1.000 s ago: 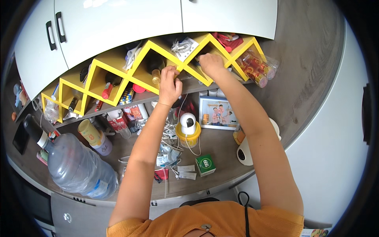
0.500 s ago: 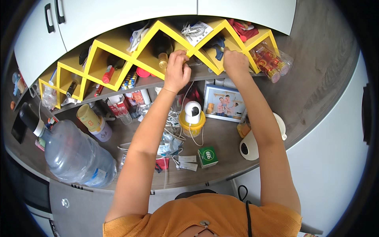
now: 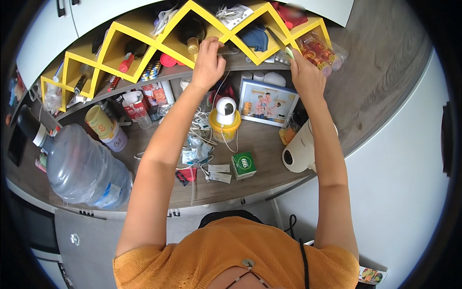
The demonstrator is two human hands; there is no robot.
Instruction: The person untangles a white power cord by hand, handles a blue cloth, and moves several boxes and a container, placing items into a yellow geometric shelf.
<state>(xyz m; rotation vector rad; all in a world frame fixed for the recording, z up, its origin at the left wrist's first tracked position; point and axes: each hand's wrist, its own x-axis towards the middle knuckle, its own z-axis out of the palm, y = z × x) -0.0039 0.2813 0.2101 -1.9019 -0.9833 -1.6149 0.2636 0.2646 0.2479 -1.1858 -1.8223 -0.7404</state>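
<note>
My left hand (image 3: 209, 62) has its fingers curled on the yellow zigzag rack (image 3: 211, 28), beside a gold-necked bottle (image 3: 193, 42). My right hand (image 3: 308, 74) grips a slim knife-like thing (image 3: 289, 52), with a pale green end at my fingers and a long dark part reaching up to the left; its exact kind is hard to tell. It stands in front of a rack compartment, left of some red-and-gold cylinders in a clear pack (image 3: 320, 54). A dark blue cloth item (image 3: 255, 38) lies in the compartment between my hands.
Below stand a framed photo (image 3: 267, 103), a white camera (image 3: 225, 111) on a yellow tub, a cream appliance (image 3: 298, 149) and a green box (image 3: 244, 165). Cables (image 3: 199, 127) lie tangled on the counter. A large water bottle (image 3: 86, 166) leans at left.
My right hand has drawn back from the compartment and moved right, bringing the slim thing into sight. My left hand stays at the rack. The whole view has shifted, with the scene higher.
</note>
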